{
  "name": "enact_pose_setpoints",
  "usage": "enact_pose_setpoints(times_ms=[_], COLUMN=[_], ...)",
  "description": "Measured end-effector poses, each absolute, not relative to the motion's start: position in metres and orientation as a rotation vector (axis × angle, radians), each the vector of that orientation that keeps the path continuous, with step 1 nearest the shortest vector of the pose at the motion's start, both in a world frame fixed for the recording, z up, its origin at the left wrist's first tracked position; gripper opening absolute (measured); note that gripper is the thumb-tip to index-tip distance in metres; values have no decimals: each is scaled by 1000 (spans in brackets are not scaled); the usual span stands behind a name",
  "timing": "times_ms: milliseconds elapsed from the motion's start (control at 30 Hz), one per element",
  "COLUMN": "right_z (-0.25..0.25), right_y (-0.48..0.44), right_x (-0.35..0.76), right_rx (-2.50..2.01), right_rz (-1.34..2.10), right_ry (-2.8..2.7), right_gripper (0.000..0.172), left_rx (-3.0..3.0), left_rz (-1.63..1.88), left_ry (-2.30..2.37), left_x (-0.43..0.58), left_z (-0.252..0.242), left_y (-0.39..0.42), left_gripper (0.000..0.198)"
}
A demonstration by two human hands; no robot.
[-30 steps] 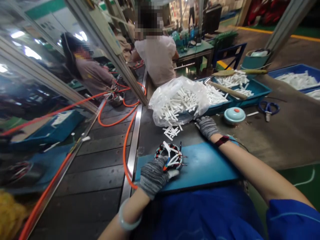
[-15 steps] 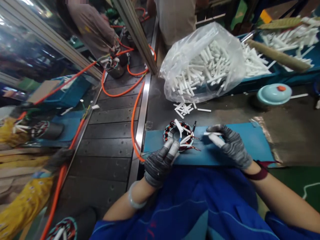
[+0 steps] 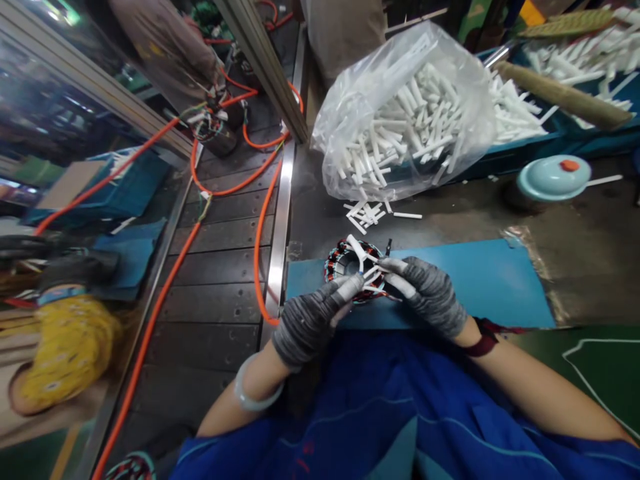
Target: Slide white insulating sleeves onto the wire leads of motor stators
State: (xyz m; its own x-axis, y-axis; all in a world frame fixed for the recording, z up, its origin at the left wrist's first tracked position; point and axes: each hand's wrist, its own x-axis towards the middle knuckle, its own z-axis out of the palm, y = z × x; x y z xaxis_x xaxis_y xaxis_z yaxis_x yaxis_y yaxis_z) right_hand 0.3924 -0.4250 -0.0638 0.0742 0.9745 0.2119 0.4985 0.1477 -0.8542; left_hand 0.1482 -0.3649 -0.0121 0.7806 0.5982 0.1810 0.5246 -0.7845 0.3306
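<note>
A motor stator [image 3: 330, 261] with red, black and pale blue windings lies on the blue mat [image 3: 480, 280]. Several leads in white sleeves [image 3: 356, 247] stick up and out of its ring. My left hand [image 3: 317, 313], in a grey glove with white fingertips, pinches a wire lead with a bit of blue at the ring's near side. From the right, my right hand [image 3: 427, 290], gloved alike, has closed its fingertips on a thin white sleeve at the lead ends. The fingers partly cover the sleeve, so whether a wire is inside it I cannot tell.
Behind the mat, a clear plastic bag [image 3: 400, 127] spills white sleeves [image 3: 366, 215]. A light-blue lidded pot [image 3: 554, 179] stands right. Left, an orange hose [image 3: 173, 267] crosses the dark slatted conveyor [image 3: 215, 307]. A co-worker's yellow sleeve [image 3: 75, 347] is beyond it.
My right hand has moved left, bringing the white sleeve to the stator's leads. My left hand stays at the ring. The co-worker's yellow-sleeved arm has shifted beyond the conveyor.
</note>
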Motion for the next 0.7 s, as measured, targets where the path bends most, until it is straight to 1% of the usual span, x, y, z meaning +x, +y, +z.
enact_pose_setpoints(times_ms=[100,200,267,333,433,500,533,633,700], right_z=[-63,-62,-61,-61,-58,-54,-51,-46,-43], right_y=[-408,-398,-399,-404,-411,-411,-410,-406,-404], right_x=[410,426,429,426,420,417,415,410,407], right_rx=[-1368,-1248,-1220,-1253,-1375,-1473,-1510,-1534,-1521], right_rz=[711,922,1030,1007,856,874,925,1134,1235], right_ry=[-1755,-1801,-1725,-1644,-1602,-1593,-1586,-1586,-1593], right_gripper=[30,28,29,30,30,29,33,53,59], left_rx=[2575,2444,2395,2370,2350,2355,2363,2428,2519], left_rz=[300,111,58,84,143,152,149,95,68], left_ry=[740,707,687,654,615,612,611,647,683], left_x=[145,146,147,147,147,147,147,148,150], left_z=[-10,-3,0,0,-4,-7,-8,-9,-10], left_y=[-348,-333,-328,-327,-330,-332,-333,-334,-336], left_gripper=[43,45,46,47,46,46,46,47,47])
